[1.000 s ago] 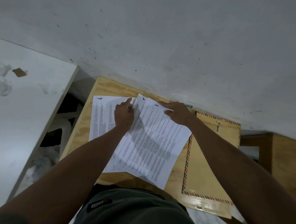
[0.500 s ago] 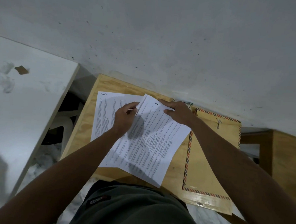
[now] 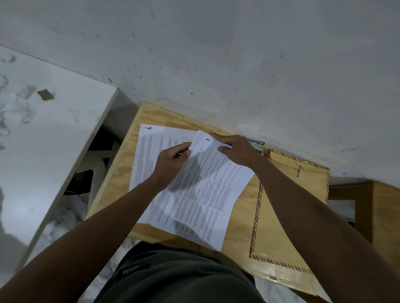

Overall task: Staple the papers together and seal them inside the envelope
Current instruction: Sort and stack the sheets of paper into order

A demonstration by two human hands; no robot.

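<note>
Papers [image 3: 201,195] now squared vs 1 s ago — left hand [image 3: 170,166] pinches edge, right hand [image 3: 236,151] grips top.

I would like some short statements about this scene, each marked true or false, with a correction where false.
1. Both hands hold the tilted stack of white printed papers. True: the left hand and the right hand grip its top edge.
2. The brown envelope with striped border lies left of the papers. False: it lies to their right.
3. A separate white sheet marked 6 lies flat on the wooden table. True.
4. The papers are inside the envelope. False: they are outside it.
</note>
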